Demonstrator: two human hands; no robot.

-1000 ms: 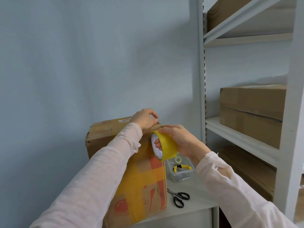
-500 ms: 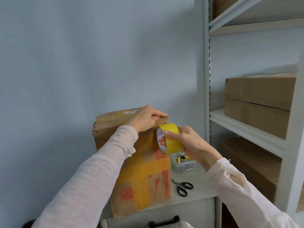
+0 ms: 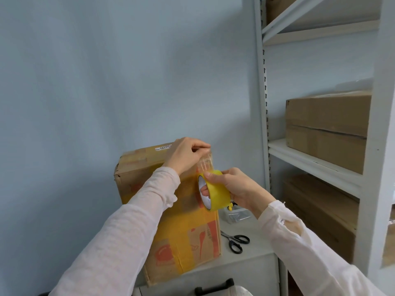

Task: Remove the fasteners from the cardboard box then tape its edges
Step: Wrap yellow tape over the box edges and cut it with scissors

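A tall cardboard box [image 3: 192,242] stands upright on the smooth grey counter [image 3: 252,251], its face printed in glossy yellow and orange, its creased top plain brown. The left hand [image 3: 188,153] curls at the box's top right corner, pinching the end of a clear, wrinkled tape strip [image 3: 205,164] there. The right hand [image 3: 237,186] grips the round yellow tape roll [image 3: 218,195] just below, with fingers through its white core. Black-handled scissors [image 3: 236,242] lie beside the box.

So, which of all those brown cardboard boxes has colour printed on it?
The upright cardboard box on the white cabinet top, beside the black scissors: its front carries yellow and orange print. The boxes on the grey metal shelves are plain brown.
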